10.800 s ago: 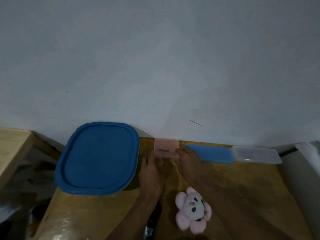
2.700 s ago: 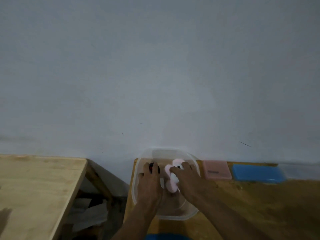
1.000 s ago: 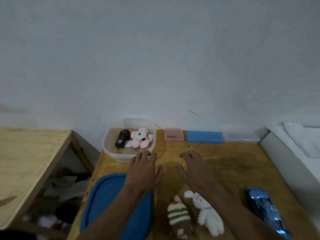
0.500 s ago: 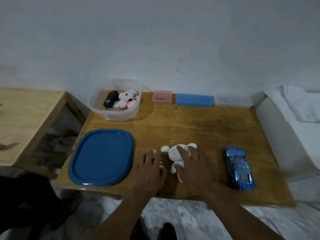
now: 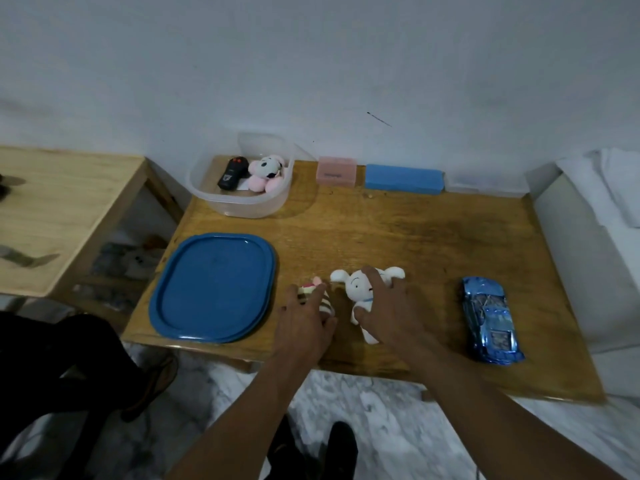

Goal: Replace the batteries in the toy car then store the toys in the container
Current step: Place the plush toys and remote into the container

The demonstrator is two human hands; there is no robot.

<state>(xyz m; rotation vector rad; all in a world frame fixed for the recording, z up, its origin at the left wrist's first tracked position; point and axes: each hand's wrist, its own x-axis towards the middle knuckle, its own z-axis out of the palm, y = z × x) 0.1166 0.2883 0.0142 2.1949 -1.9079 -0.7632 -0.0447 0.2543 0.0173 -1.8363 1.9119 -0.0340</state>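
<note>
- left grip (image 5: 308,323) curls over the striped plush (image 5: 325,303); right grip (image 5: 388,306) clasps the white plush (image 5: 356,289).
- both toys lie on the worktop, nearside and right of the clear container (image 5: 242,211); left grip is closer to it.

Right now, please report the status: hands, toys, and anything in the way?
Left hand grips striped plush; right hand grips white plush. Blue car outside open container. Nothing blocks the way there.
</note>
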